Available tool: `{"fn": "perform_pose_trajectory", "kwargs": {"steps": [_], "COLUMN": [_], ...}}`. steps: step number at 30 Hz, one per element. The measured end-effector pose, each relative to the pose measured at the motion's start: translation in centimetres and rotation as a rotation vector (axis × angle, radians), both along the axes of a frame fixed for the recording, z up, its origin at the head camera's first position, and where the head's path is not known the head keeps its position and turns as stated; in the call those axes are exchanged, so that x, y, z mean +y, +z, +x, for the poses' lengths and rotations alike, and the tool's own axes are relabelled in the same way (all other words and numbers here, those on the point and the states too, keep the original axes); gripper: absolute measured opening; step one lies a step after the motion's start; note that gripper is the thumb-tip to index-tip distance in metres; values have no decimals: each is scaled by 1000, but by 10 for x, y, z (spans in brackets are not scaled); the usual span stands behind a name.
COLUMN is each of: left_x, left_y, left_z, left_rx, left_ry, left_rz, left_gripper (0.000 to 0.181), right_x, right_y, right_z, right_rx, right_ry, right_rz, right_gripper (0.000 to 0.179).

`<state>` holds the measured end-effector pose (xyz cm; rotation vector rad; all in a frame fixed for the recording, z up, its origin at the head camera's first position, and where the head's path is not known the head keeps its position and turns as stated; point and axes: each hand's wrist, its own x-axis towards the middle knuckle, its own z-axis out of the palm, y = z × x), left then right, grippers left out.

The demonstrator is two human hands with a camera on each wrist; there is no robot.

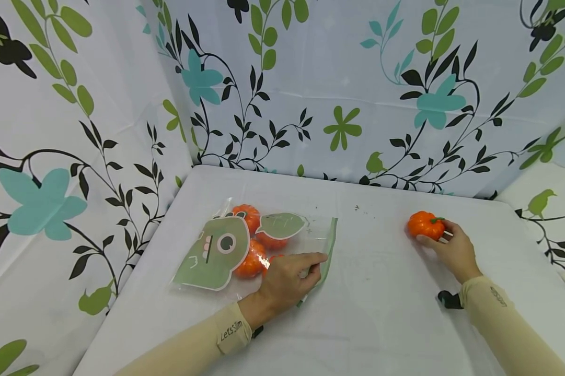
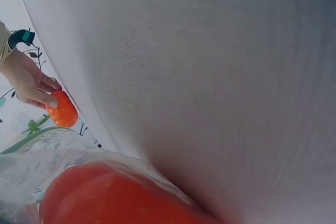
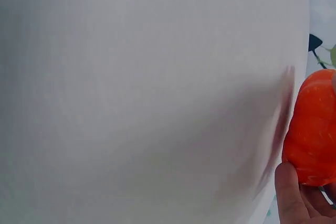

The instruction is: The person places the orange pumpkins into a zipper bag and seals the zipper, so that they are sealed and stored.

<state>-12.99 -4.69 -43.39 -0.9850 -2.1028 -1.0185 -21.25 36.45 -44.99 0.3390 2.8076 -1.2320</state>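
A small orange toy pumpkin [image 1: 425,225] with a green stem is gripped between the thumb and fingers of my right hand [image 1: 455,253], over the right side of the table. The right wrist view shows the thumb pressed on the side of that same pumpkin [image 3: 314,129]. On the left lies a clear zip bag [image 1: 316,230] printed with a green cartoon face and a leaf shape. Several orange pumpkins [image 1: 250,259] show through its plastic. My left hand [image 1: 287,279] pinches the bag at its green-edged mouth, with curled fingers overlapping the nearest pumpkins.
A white cloth covers the table [image 1: 376,292]. Behind it and on the left hangs a white curtain [image 1: 310,78] with printed leaves and flowers. A dark wrist camera [image 1: 450,300] sits under the right sleeve, close over the tabletop.
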Motion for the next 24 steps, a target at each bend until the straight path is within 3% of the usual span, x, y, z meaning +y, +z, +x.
{"fn": "perform_pose_trajectory", "kwargs": {"steps": [11, 24], "left_x": [1, 2], "left_y": [1, 2], "left_z": [2, 4], "left_rx": [-37, -46], "left_ry": [-4, 23], "left_rz": [12, -16], "left_gripper": [23, 22], "right_x": [-31, -79], "right_y": [12, 30], "right_z": [9, 26], "right_rx": [31, -37], "right_ry": [90, 216], "right_rz": [-64, -174], "right_gripper": [106, 101]}}
